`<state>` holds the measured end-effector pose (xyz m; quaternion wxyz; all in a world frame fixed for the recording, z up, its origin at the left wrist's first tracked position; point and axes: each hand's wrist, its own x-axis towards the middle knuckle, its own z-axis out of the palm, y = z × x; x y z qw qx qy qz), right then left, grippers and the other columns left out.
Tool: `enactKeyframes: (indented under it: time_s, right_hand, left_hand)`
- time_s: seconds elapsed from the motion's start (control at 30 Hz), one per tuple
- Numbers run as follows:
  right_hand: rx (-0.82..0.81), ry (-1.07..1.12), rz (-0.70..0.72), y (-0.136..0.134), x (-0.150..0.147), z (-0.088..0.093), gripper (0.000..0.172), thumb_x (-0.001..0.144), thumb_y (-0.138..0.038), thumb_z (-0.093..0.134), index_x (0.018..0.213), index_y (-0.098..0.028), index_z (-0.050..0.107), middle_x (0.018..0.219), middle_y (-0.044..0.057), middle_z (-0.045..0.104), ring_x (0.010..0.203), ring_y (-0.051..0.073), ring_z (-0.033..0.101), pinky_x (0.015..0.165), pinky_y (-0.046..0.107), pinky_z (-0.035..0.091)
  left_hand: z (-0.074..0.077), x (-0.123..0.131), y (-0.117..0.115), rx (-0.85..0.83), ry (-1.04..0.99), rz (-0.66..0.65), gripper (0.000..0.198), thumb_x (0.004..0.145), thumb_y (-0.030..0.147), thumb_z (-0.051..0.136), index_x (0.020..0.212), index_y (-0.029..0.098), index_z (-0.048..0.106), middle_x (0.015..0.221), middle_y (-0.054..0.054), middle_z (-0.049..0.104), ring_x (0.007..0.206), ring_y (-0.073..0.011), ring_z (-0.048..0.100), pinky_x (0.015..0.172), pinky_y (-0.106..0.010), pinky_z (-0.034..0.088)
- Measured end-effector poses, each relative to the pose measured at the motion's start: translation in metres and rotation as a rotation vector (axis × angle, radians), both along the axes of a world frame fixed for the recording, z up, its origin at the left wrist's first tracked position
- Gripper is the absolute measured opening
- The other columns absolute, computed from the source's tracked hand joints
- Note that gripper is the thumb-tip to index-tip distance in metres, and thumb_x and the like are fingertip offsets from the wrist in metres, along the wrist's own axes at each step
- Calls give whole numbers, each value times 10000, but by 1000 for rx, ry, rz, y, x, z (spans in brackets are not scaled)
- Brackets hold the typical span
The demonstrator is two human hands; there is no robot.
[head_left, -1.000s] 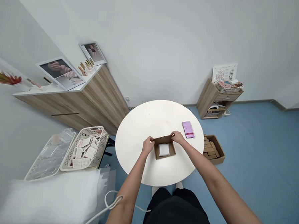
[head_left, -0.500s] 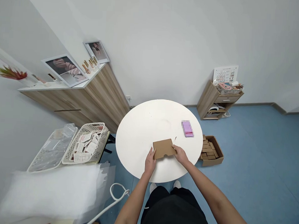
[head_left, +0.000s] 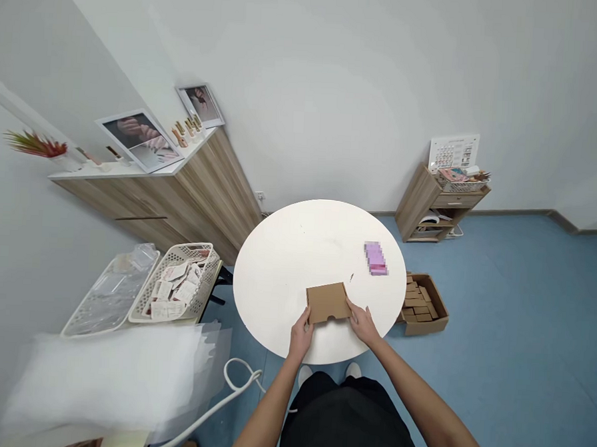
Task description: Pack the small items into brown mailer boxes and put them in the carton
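A flat brown cardboard box (head_left: 328, 302) with a small notch in its near edge is at the near part of the round white table (head_left: 276, 262). My left hand (head_left: 301, 334) grips its left near corner, thumb and fingers closed on the edge. On the right side, my right hand (head_left: 362, 323) holds the box's right edge between thumb and fingers. The box looks closed; what is inside it, if anything, is hidden. A purple pixelated item (head_left: 375, 258) lies on the table's right side, apart from both hands.
Right of the table, an open carton (head_left: 427, 307) on the floor holds several small brown boxes. To the left stand a white basket of packets (head_left: 175, 284), a basket of clear plastic (head_left: 112, 290), white sheets (head_left: 115, 374) and a pale cable (head_left: 208, 419). A wooden cabinet (head_left: 210, 192) stands behind.
The box has moved slightly toward me with both hands still on it. My right hand has slid a little lower along the right edge. The whole view has shifted slightly.
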<state>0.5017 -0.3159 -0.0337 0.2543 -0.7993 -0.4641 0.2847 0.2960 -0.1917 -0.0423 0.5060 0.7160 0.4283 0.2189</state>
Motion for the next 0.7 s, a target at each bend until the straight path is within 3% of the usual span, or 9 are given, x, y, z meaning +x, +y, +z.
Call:
enactKeyframes:
  time_s: [0.07,0.13,0.2,0.3,0.4,0.5,0.6,0.7]
  right_hand:
    - [31,74,1,11,11,15,606,924,-210,311,1518,-308,252,1467,31,478,1340,257,441,1143,654,52]
    - [45,131,-7,24,24,29,541,955,-301,293,1495,-314,321,1437,31,513,1322,274,460,1138,648,87]
    - [59,183,-5,38,36,41,502,955,-382,313,1428,-288,452,1388,46,562,1294,267,486,1133,537,237]
    - [84,242,21,56,50,54,442,918,-443,365,1167,-234,665,1168,74,687,1145,259,577,969,393,431]
    - [41,278,73,69,59,65,380,878,-466,398,806,-223,680,826,28,697,822,218,612,755,323,464]
    - [1,312,86,77,63,73,346,841,-448,437,633,-219,592,654,-17,604,652,160,533,645,273,413]
    - [-18,321,84,81,66,76,294,817,-404,477,629,-216,604,656,-10,607,676,162,544,647,266,410]
    - [-45,307,55,83,66,77,213,799,-342,521,773,-217,691,828,32,691,825,196,607,705,274,441]
  left_hand:
    - [18,6,15,-68,12,42,448,850,271,535,1287,193,585,1317,-93,622,1202,-248,592,1016,-390,474]
    - [37,12,30,-85,37,90,365,860,299,536,1198,188,619,1234,-103,670,1129,-239,636,958,-370,506]
    - [52,18,45,-93,70,117,264,860,316,542,1079,199,632,1137,-93,704,1084,-228,653,897,-353,530]
    - [65,26,63,-168,151,110,187,854,378,562,914,210,619,974,-68,723,940,-209,687,767,-322,560]
    - [70,32,78,-237,190,104,215,839,413,586,822,199,593,873,-64,718,804,-193,697,668,-296,564]
    - [69,36,88,-250,182,96,238,817,419,620,774,187,589,862,-73,720,758,-187,700,625,-278,562]
    - [67,37,94,-245,165,74,249,803,413,649,750,172,616,856,-73,728,750,-174,702,635,-258,565]
    - [66,33,97,-217,147,44,206,807,361,656,768,159,661,839,-71,735,786,-176,708,671,-255,572]
